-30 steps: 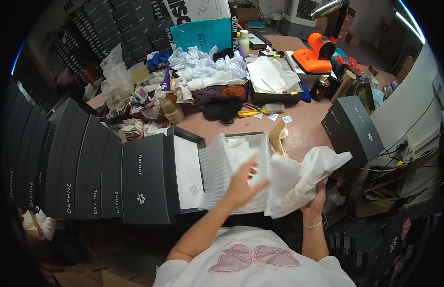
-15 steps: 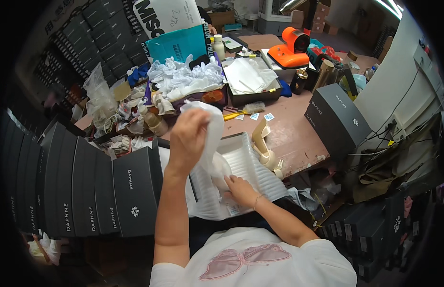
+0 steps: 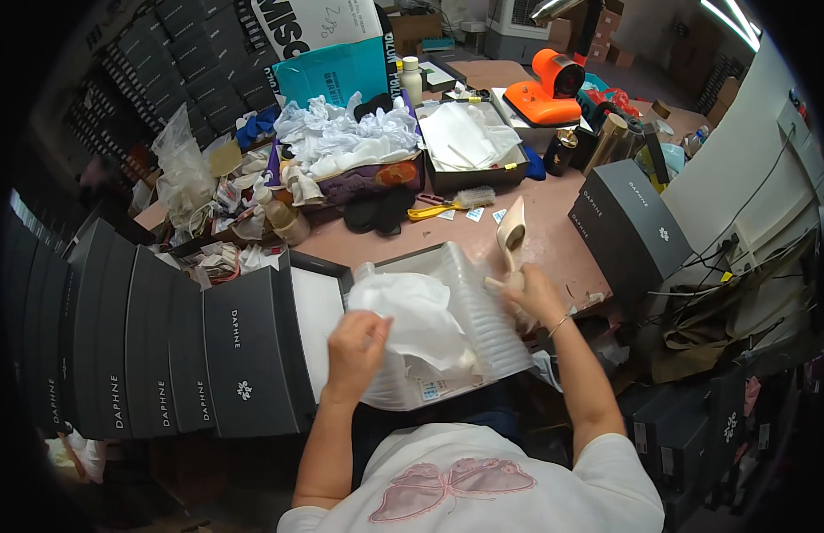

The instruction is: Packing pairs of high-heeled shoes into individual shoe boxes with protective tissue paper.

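Observation:
In front of me lies an open shoe box [image 3: 434,251], lined with ribbed white foam wrap [image 3: 487,311]. A sheet of white tissue paper [image 3: 407,306] is spread inside, and what is under it is mostly hidden. My left hand [image 3: 351,354] is closed on the tissue's near left edge. To the right of the box, my right hand [image 3: 541,298] grips a cream high-heeled shoe [image 3: 511,233] at its lower end, lifted and tilted; motion blurs that part. A white-lined box lid [image 3: 312,315] stands against the box's left side.
Dark shoe boxes [image 3: 243,355] stand in a row at left; another closed box [image 3: 629,218] sits at right. Behind are a carton of crumpled white paper [image 3: 345,133], a box of white sheets [image 3: 469,138], a yellow-handled brush [image 3: 447,209], black insoles [image 3: 376,211] and an orange device [image 3: 545,93].
The tissue paper has come down flat into the box with my left hand lowered. My right hand has moved from inside the box to the cream shoe and raised it.

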Demonstrator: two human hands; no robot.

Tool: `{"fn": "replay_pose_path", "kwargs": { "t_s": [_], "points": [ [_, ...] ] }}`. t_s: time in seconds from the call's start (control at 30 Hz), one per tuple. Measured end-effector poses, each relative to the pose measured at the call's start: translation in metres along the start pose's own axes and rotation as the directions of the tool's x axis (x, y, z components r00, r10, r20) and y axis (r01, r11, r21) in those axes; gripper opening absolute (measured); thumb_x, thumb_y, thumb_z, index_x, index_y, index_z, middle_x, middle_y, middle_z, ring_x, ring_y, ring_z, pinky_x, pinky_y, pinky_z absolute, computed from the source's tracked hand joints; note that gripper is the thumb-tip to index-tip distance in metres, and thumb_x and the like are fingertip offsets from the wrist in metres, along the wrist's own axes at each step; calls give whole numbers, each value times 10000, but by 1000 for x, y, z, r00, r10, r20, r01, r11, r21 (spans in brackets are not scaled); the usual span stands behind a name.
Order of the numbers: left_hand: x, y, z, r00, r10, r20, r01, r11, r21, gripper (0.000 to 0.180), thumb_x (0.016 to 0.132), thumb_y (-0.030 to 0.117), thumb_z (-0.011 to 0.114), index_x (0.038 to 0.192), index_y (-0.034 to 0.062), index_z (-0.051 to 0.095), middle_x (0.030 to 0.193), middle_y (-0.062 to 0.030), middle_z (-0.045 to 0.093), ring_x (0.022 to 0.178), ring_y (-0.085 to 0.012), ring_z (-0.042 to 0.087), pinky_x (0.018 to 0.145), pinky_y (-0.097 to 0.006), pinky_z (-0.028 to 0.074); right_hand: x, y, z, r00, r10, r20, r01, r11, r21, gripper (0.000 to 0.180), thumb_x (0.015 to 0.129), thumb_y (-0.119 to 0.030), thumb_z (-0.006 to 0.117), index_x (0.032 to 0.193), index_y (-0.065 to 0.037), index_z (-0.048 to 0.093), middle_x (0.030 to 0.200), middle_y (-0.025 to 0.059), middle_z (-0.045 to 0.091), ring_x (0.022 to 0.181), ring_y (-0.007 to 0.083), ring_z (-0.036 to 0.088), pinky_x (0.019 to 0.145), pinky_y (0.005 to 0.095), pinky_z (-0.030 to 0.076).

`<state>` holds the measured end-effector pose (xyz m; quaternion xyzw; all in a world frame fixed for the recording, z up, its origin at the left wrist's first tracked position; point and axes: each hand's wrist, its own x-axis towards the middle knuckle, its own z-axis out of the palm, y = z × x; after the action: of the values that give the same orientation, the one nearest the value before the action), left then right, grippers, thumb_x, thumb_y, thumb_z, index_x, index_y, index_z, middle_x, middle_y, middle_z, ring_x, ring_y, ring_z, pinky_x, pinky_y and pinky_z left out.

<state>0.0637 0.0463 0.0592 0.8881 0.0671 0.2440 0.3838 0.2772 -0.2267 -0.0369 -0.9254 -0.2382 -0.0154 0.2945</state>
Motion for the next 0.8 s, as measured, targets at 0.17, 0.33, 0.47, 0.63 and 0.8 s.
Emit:
{"fn": "replay_pose_path", "kwargs": {
  "t_s": [0.17,0.33,0.47,0.63,0.8],
  "points": [
    [65,49,-18,916,319,-244,-296,947,129,153,745,-63,686,873,2,631,926,-114,649,856,-255,642,747,-322,513,13,2,-42,927,-72,368,299,737,-607,201,739,-159,672,895,-40,635,890,149,650,829,325,656,716,432,517],
    [38,29,20,979,176,-103,-179,984,-21,182,745,-96,650,897,-1,618,986,-107,622,870,-260,635,760,-332,517,18,12,-48,886,-322,334,446,790,-420,517,662,-270,792,1084,-30,613,1091,176,619,1014,339,613,847,422,489],
    [21,26,20,986,40,-159,-45,999,-24,220,773,-86,621,979,-10,630,1028,-115,578,825,-244,613,735,-323,512,2,33,-88,895,-161,416,117,985,129,785,635,-292,852,1284,-12,509,1256,189,553,1147,314,546,968,365,435],
    [17,2,15,994,17,-108,-11,998,57,160,797,-36,633,953,-13,656,924,-119,610,798,-271,617,704,-348,503,12,43,-64,864,-118,489,-45,950,308,744,686,-207,842,1293,43,492,1200,152,589,1112,222,563,951,318,445],
    [23,7,7,984,-120,-134,120,993,-4,113,823,39,648,931,8,661,875,-128,608,759,-295,627,681,-356,495,11,64,-54,839,-172,516,-60,914,401,607,703,-183,823,1220,14,574,1121,109,639,1007,164,591,891,306,469]
  ]
}}
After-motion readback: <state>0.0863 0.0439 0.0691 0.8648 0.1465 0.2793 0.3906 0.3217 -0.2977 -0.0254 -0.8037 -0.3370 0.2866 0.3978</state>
